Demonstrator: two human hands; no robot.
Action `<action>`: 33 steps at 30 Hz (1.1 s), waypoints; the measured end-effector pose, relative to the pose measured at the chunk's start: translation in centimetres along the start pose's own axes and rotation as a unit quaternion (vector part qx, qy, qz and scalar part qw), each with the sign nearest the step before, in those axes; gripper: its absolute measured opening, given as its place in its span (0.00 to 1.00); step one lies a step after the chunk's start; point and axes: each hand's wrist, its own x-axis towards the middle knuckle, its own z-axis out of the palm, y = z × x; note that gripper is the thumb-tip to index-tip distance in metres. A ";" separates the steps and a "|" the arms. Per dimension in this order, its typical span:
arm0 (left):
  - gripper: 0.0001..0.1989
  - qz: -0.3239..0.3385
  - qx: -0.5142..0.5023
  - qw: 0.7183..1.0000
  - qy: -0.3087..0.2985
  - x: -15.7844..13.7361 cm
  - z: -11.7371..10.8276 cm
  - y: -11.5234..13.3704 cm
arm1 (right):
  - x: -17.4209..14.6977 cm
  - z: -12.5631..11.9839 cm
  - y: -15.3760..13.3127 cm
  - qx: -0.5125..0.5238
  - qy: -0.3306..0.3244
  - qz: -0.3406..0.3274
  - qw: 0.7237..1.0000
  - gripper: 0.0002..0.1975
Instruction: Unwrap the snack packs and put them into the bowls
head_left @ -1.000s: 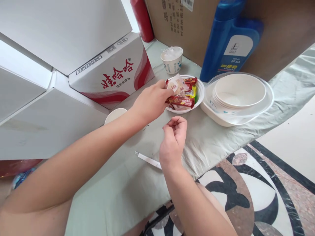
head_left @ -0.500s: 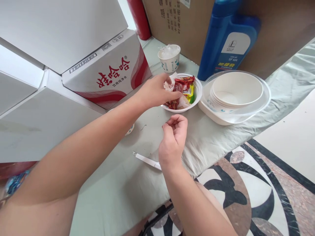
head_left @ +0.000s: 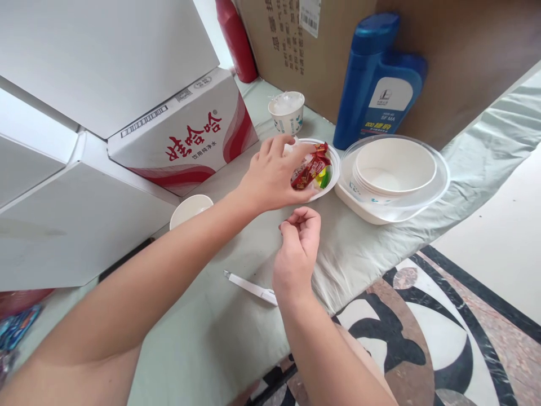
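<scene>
Wrapped snacks (head_left: 311, 171) sit by the fingertips of my left hand (head_left: 269, 173), spread wide, in a white bowl (head_left: 335, 167) that probably stops them scattering; can't tell if I'm touching any. My right hand (head_left: 297, 245) is just nearer me, fingers curled together, nothing showing. Pale green cloth (head_left: 186, 338) below both, patterned floor (head_left: 409, 349) off my right wrist.

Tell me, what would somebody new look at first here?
Probably the big blue jug, standing in front of the brown cardboard box at the back. Next might come the shiny red packets in the round white bowl, with the left hand spread at its left edge. The bold patterned floor shows at lower right.
</scene>
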 end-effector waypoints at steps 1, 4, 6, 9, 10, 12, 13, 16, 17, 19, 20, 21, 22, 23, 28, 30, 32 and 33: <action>0.43 0.002 0.015 1.000 -0.026 -0.2 0.2 -0.2 | 0.1 0.0 0.0 0.008 0.002 0.002 1.000 0.10; 0.48 0.000 0.042 0.994 -0.099 -0.3 1.3 -1.0 | 0.1 0.1 -0.1 0.015 0.009 0.005 1.000 0.10; 0.45 -0.001 0.048 0.994 -0.094 0.1 2.1 -1.4 | -0.1 0.2 -0.2 0.009 0.010 0.012 1.000 0.09; 0.43 -0.013 0.054 0.997 -0.059 1.2 3.0 -1.8 | -0.5 0.3 -0.4 0.004 0.001 0.026 1.000 0.09; 0.43 -0.024 0.056 0.997 -0.048 1.7 3.2 -1.8 | -0.6 0.3 -0.4 0.004 -0.002 0.029 1.000 0.09; 0.43 -0.049 0.058 0.997 -0.031 2.9 3.5 -2.0 | -0.8 0.3 -0.4 0.003 -0.003 0.035 0.999 0.09; 0.44 -0.061 0.058 0.996 -0.026 3.6 3.6 -2.0 | -0.8 0.3 -0.3 0.003 -0.003 0.039 0.999 0.09; 0.44 -0.087 0.056 0.994 -0.020 5.8 3.7 -2.5 | -0.7 0.4 -0.2 0.001 0.000 0.057 0.998 0.10; 0.44 -0.093 0.054 0.994 -0.018 6.6 3.7 -2.7 | -0.7 0.4 -0.1 0.000 0.000 0.062 0.998 0.10; 0.44 -0.106 0.044 0.993 -0.011 8.0 3.7 -3.1 | -0.5 0.4 0.1 -0.002 0.002 0.068 0.998 0.11; 0.44 -0.113 0.037 0.993 -0.008 8.8 3.8 -3.3 | -0.4 0.4 0.2 -0.005 0.002 0.069 0.998 0.11; 0.44 -0.120 0.030 0.992 -0.005 9.5 3.8 -3.5 | -0.3 0.3 0.3 -0.010 0.001 0.069 0.998 0.11; 0.43 -0.128 0.023 0.991 -0.003 10.2 3.9 -3.7 | -0.3 0.3 0.4 -0.017 -0.002 0.069 0.997 0.11; 0.42 -0.137 0.017 0.990 0.000 10.8 3.9 -4.0 | -0.2 0.3 0.5 -0.024 -0.005 0.067 0.997 0.11; 0.42 -0.169 0.021 0.981 0.090 12.0 4.6 -4.4 | -0.2 0.0 0.9 -0.045 -0.010 0.055 0.997 0.11; 0.39 -0.133 0.037 0.981 0.134 11.2 5.0 -4.2 | -0.4 -0.1 1.1 -0.051 -0.015 0.060 0.997 0.11; 0.31 -0.054 0.053 0.987 0.142 10.1 5.4 -4.0 | -0.8 0.0 1.2 -0.058 -0.024 0.067 0.996 0.11; 0.25 -0.014 0.058 0.989 0.134 9.7 5.7 -4.0 | -1.0 0.0 1.3 -0.059 -0.030 0.070 0.995 0.11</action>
